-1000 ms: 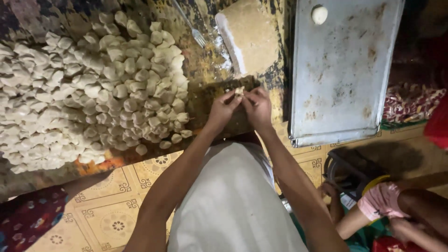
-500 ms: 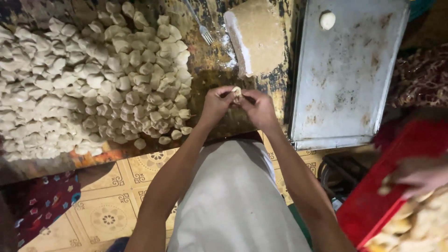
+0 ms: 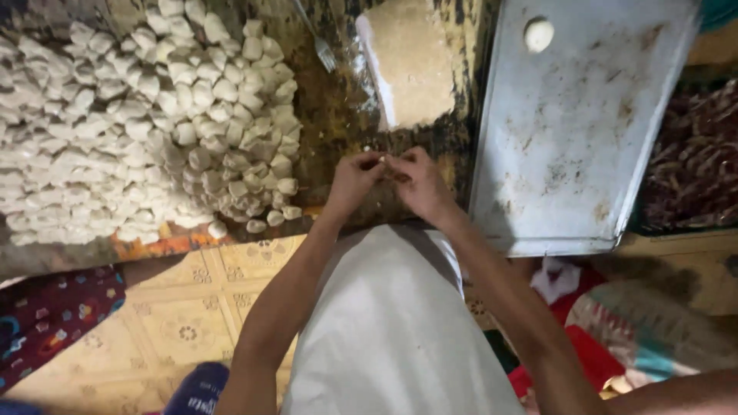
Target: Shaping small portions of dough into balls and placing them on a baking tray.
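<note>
Two hands meet over the dark, stained surface (image 3: 338, 115), just beyond the person's white-clothed lap. The left hand (image 3: 352, 183) and the right hand (image 3: 419, 184) face each other, fingertips touching. Between them sits one small pale dough piece (image 3: 382, 161), only a sliver of it showing. The fingers of both hands are pinched on it, left thumb and forefinger from one side, right ones from the other. The piece is held just above the surface, near its front edge, not resting on it as far as can be seen.

To the left lies one big heap of dumplings (image 3: 146, 123), pale and folded, far too many and too crowded to count; it covers most of the left half of the surface. A few strays sit at its near edge, one of them (image 3: 218, 229) right at the rim.

Beyond the hands lies one flat slab of dough (image 3: 407, 61), tan, with a white edge on its left side. One fork (image 3: 319, 42) lies beside it, tines toward the hands.

To the right is one metal tray (image 3: 569, 154), scuffed and spotted. On it, near the far corner, sits one round dough ball (image 3: 538, 34), well apart from the hands.

Below the surface is a patterned yellow floor (image 3: 154, 323), with colourful cloths (image 3: 638, 330) at right.
</note>
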